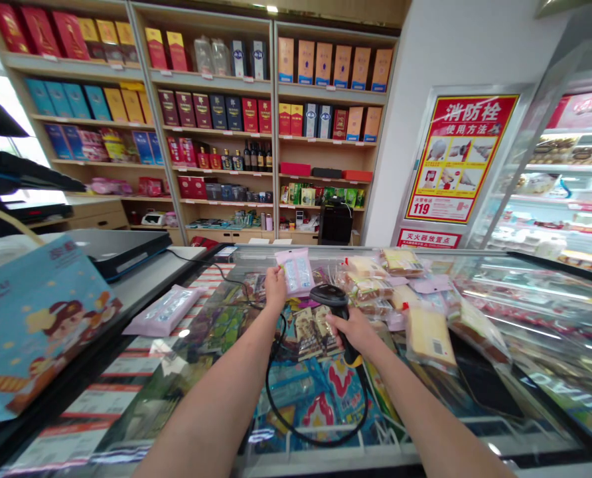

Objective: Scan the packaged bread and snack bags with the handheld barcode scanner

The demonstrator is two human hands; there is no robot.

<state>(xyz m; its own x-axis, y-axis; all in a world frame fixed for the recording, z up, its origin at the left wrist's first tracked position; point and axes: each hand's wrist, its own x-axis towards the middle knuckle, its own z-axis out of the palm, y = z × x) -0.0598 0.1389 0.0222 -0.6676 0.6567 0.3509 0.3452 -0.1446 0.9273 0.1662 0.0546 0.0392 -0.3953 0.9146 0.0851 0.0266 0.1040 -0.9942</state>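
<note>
Pink packet: raised over the far part of the glass worktop, in the left hand. Left fingers pinched on its left edge only, so it could swing or slip if that grip loosens. Wrapper looks shiny; glare or a crease could spoil a scan, I'd say. Scanner just beside the packet, right hand around the handle, fingers closed on it; trigger pressed or not, cannot tell. Too close or badly angled, it could miss the code. Cable loops below, between the forearms; could snag a wrist or drag things if pulled. Bread packs heaped right of the scanner, some overlapping; an elbow or cable tug could topple them, or shove the dark phone beside them. Second pink packet lies apart, left, looks alike: mix-up risk. Blue bag at far left, clear of both hands
</note>
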